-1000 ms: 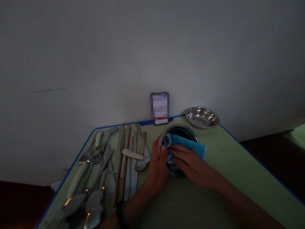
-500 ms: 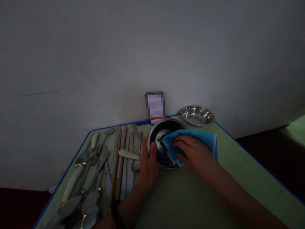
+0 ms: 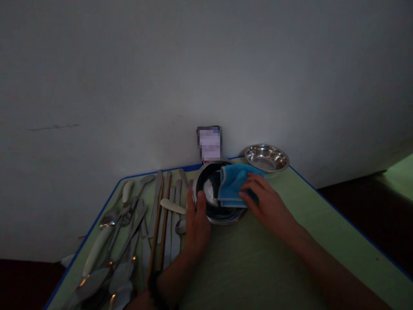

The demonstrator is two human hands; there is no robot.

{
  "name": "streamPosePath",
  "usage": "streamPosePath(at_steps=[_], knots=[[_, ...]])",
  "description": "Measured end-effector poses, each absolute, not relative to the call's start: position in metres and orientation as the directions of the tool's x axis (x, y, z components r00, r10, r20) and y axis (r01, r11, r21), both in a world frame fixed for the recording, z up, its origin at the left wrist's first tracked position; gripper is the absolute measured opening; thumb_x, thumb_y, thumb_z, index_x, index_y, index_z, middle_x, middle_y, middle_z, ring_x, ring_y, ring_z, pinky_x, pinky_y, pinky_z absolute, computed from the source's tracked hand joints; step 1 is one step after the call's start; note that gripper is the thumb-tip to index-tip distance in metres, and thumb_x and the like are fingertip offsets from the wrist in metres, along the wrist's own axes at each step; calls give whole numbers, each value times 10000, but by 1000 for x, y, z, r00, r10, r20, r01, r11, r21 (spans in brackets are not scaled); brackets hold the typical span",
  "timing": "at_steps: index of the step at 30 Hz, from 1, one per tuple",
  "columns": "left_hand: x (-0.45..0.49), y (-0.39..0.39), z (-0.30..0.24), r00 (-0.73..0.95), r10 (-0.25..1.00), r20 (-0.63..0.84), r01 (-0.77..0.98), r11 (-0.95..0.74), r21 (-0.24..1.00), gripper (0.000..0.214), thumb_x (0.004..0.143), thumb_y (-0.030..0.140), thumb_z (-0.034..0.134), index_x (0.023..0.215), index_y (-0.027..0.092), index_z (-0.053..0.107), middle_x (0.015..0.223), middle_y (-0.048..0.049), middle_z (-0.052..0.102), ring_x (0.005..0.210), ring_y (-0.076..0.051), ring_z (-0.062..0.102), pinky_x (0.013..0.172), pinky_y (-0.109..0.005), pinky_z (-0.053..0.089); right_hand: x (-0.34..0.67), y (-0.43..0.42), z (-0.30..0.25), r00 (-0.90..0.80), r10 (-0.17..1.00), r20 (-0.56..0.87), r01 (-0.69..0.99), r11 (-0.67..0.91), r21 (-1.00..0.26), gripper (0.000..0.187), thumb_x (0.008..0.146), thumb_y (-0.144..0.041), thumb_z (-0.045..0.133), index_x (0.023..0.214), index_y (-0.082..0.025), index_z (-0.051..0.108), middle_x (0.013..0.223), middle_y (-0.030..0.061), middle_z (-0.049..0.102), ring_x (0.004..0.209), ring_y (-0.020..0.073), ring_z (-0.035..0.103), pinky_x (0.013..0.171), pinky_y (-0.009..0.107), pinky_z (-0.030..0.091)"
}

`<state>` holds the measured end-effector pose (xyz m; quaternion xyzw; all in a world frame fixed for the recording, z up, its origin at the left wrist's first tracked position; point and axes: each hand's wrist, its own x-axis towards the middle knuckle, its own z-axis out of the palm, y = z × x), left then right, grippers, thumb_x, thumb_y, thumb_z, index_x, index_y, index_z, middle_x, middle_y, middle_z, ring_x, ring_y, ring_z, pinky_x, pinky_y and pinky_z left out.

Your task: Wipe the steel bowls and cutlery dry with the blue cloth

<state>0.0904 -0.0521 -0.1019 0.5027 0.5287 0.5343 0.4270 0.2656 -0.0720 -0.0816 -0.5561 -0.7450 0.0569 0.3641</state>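
A shiny metal bowl (image 3: 206,183) stands tilted over the table with its hollow facing me. My left hand (image 3: 197,219) grips its left rim, thumb on the inner side and fingers behind. A folded blue cloth (image 3: 234,185) covers the right part of the bowl's inside. My right hand (image 3: 261,193) pinches this cloth at its right side, thumb below and fingers on top. Part of the bowl's right rim is hidden behind the cloth and hand.
Knives, spoons and other cutlery (image 3: 129,241) lie spread on the left of the green table (image 3: 258,267), with wooden chopsticks (image 3: 165,228) among them. A second metal bowl (image 3: 267,158) sits at the back right. A phone (image 3: 209,144) leans against the wall.
The cloth has shifted up and lies folded over more neatly, with my right hand now at its right side. The bowl and left hand have moved slightly left.
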Motion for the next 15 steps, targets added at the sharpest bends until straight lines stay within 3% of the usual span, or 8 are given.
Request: streamPosePath(at_steps=[3, 5, 7, 10, 15], knots=[[92, -54, -102, -113, 989, 96, 48, -91, 995, 475, 868, 497, 375, 1279, 266, 436, 1286, -41, 510, 1175, -244, 468, 1004, -411, 358, 271, -63, -90, 252, 827, 503, 678, 220, -702, 289, 799, -355, 550, 1004, -165, 476, 1026, 106, 492, 942, 212, 535, 818, 401, 485], [93, -56, -101, -71, 991, 116, 29, -114, 993, 464, 871, 485, 378, 1279, 274, 440, 1252, -40, 541, 1152, -250, 489, 989, -427, 374, 272, -60, -95, 345, 833, 433, 619, 145, -772, 447, 763, -398, 578, 1099, -142, 433, 1080, 131, 477, 971, 230, 522, 819, 414, 474], [93, -59, -101, -18, 991, 132, 4, -132, 991, 456, 875, 469, 380, 1287, 282, 431, 1232, -39, 558, 1142, -254, 499, 976, -439, 387, 271, -59, -96, 320, 882, 346, 593, 98, -799, 452, 764, -382, 568, 1123, -135, 446, 1100, 133, 498, 1014, 245, 510, 866, 438, 435], [93, -61, -100, -1, 989, 149, -26, -149, 989, 456, 883, 450, 373, 1297, 264, 423, 1255, -48, 541, 1159, -258, 486, 983, -447, 378, 270, -61, -92, 212, 953, 216, 514, 79, -854, 310, 763, -292, 556, 1044, -162, 527, 1005, 79, 592, 934, 226, 557, 846, 415, 435], [94, -62, -101, -12, 979, 205, 4, -205, 979, 422, 891, 419, 377, 1271, 250, 451, 1218, -46, 562, 1132, -229, 503, 976, -399, 396, 275, -63, -84, 134, 976, 169, 459, 90, -884, 200, 727, -211, 567, 926, -189, 578, 851, 24, 641, 769, 202, 589, 724, 375, 462]])
